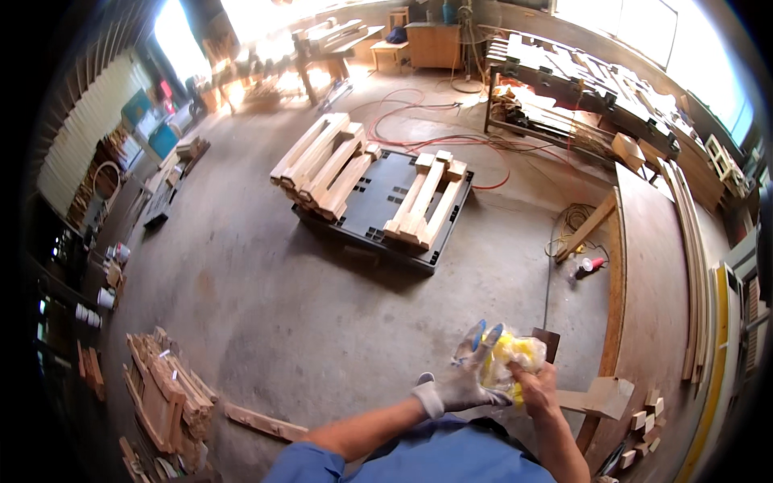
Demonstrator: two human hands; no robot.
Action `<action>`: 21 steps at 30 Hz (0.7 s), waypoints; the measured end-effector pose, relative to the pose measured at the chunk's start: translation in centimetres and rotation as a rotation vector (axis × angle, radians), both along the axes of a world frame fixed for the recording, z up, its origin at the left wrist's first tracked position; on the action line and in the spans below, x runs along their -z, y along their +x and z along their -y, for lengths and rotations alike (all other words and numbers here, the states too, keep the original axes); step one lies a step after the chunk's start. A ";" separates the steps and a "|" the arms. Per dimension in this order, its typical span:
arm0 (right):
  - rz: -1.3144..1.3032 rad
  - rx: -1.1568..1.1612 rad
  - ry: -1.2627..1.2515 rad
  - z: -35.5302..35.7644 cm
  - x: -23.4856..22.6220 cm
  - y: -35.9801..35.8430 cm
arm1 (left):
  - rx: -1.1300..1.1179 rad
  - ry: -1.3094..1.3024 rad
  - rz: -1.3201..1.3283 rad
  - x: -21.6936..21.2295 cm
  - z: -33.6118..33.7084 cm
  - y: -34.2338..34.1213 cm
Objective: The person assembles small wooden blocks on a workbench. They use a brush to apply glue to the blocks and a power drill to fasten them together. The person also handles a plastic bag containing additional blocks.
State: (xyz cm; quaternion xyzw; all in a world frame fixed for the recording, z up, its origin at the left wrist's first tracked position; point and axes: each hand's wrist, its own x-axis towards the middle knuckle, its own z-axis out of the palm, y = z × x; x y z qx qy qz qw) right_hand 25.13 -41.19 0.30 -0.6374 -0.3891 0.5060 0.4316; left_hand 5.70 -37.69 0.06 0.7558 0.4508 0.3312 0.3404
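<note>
My left hand [465, 380] wears a white work glove with blue fingertips and grips the edge of a clear plastic bag [510, 355] that holds something yellow. My right hand [538, 385] is bare and closes on the bag from below and to the right. Both hands hold the bag together in front of my chest, above the concrete floor. What the yellow contents are cannot be made out.
A black plastic pallet [378, 203] carrying two stacks of wooden beams [322, 165] lies ahead on the floor. A long wooden board [656, 266] runs along the right. Scrap wood [165, 394] is piled at lower left. Red cables [419, 129] trail beyond the pallet.
</note>
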 end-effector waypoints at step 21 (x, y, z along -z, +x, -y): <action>0.117 -0.543 -0.043 -20.2 0.3 1.3 | -0.231 -0.183 -0.091 5.7 -16.3 2.5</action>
